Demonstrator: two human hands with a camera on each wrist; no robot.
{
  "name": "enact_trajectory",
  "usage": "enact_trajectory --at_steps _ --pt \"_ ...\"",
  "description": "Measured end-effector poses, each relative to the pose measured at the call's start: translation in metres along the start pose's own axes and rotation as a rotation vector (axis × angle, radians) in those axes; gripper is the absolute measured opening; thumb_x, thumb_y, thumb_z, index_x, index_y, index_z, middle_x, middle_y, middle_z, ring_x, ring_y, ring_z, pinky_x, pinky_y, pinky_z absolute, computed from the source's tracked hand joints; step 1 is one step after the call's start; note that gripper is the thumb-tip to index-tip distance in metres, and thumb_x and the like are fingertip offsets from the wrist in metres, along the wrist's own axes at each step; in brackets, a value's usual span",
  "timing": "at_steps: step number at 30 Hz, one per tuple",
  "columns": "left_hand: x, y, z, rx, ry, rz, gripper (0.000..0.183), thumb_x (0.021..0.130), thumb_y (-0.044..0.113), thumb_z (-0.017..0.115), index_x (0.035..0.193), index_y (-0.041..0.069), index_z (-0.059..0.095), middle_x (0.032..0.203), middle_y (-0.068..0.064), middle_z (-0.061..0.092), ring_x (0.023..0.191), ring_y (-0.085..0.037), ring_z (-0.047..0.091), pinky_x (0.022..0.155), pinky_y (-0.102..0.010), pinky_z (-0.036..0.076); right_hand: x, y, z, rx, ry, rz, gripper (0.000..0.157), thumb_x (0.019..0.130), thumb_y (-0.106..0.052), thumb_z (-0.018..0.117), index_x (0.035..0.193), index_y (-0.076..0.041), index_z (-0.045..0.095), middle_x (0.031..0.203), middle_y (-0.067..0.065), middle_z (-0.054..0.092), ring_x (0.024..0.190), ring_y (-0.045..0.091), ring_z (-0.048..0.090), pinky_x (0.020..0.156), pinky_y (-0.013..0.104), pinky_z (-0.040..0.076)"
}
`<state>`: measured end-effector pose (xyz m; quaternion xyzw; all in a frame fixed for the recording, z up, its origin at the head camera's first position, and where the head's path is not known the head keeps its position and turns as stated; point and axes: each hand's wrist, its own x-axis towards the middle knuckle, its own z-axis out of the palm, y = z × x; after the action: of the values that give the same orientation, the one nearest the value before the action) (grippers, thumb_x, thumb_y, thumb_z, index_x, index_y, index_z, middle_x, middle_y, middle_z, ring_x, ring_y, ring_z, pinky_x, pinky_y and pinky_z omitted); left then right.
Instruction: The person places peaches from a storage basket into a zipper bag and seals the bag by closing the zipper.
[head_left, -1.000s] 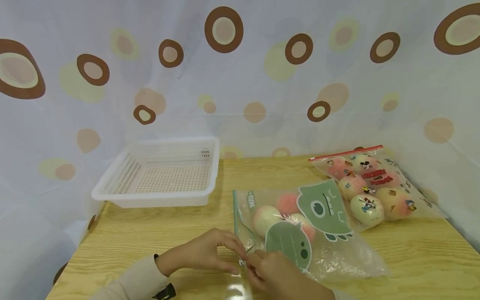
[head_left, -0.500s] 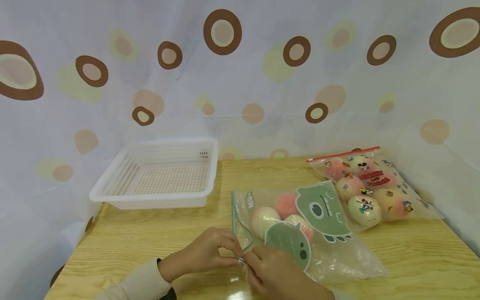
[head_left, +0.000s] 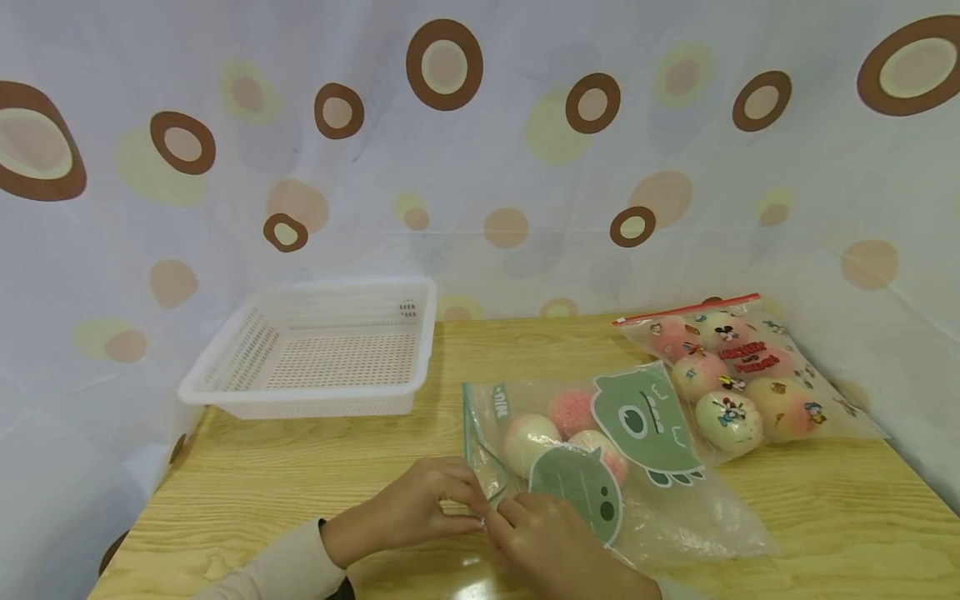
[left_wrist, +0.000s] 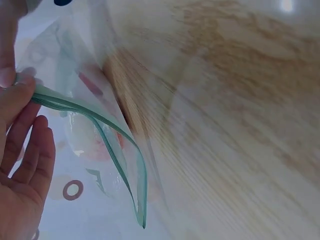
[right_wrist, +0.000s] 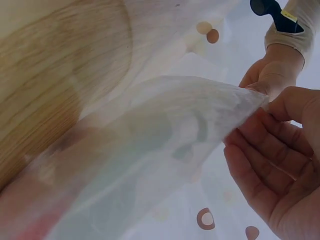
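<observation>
A clear zip bag with green monster prints lies on the table, its green-edged mouth toward the left. Inside show pink and cream round peaches. My left hand pinches the near end of the mouth between thumb and forefinger. Close against it, my right hand pinches the same corner. In the left wrist view the green zip strip runs out from the fingertips and its two edges part into a loop. The right wrist view shows the plastic drawn to a point at the right hand's fingertips. The fingers hide the white slider.
A white perforated basket stands at the back left with nothing in it. At the back right lies a second zip bag with a red strip and several peaches inside, next to the first bag. A dotted cloth hangs behind the wooden table.
Both hands stay at the bag's near corner and have drawn closer together. The white slider between the fingers has become covered. The bags and the basket keep their places.
</observation>
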<state>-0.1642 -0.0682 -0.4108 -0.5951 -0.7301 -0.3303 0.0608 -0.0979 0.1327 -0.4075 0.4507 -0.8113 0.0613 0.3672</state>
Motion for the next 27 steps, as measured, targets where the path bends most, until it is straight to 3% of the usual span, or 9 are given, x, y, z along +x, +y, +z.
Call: enact_trajectory --at_steps 5,12,18,27 --pt "-0.003 -0.012 -0.002 0.163 0.021 0.065 0.013 0.072 0.005 0.082 0.083 0.008 0.075 0.086 0.002 0.066 0.081 -0.005 0.062 0.076 -0.003 0.044 0.001 0.002 0.0 -0.025 0.058 -0.057 0.042 0.095 -0.014 0.027 0.061 -0.015 0.051 0.057 -0.009 0.048 0.05 0.002 0.04 0.048 0.01 0.035" --pt "-0.007 -0.036 -0.001 0.296 0.026 0.035 0.012 0.073 0.009 0.083 0.082 0.011 0.075 0.09 0.004 0.061 0.082 -0.006 0.056 0.073 -0.004 0.043 0.004 0.002 -0.002 -0.064 0.096 -0.163 0.045 0.099 -0.013 0.029 0.059 -0.017 0.048 0.056 -0.009 0.047 0.054 0.003 0.048 0.05 0.015 0.037" --pt "-0.004 -0.065 -0.002 0.403 0.02 0.025 0.012 0.073 0.008 0.082 0.08 0.012 0.072 0.089 0.002 0.062 0.086 -0.01 0.057 0.076 -0.013 0.047 0.002 0.003 -0.003 -0.033 0.083 -0.207 0.042 0.101 -0.013 0.031 0.062 -0.017 0.048 0.058 -0.009 0.045 0.055 0.003 0.048 0.052 0.014 0.036" --pt "0.009 -0.087 -0.003 0.459 0.011 -0.115 0.012 0.078 0.001 0.077 0.083 0.01 0.073 0.091 -0.001 0.067 0.084 -0.012 0.061 0.073 -0.019 0.05 -0.001 0.005 -0.004 -0.018 0.057 -0.241 0.041 0.102 -0.017 0.029 0.067 -0.018 0.051 0.062 -0.01 0.05 0.059 0.003 0.05 0.056 0.015 0.042"
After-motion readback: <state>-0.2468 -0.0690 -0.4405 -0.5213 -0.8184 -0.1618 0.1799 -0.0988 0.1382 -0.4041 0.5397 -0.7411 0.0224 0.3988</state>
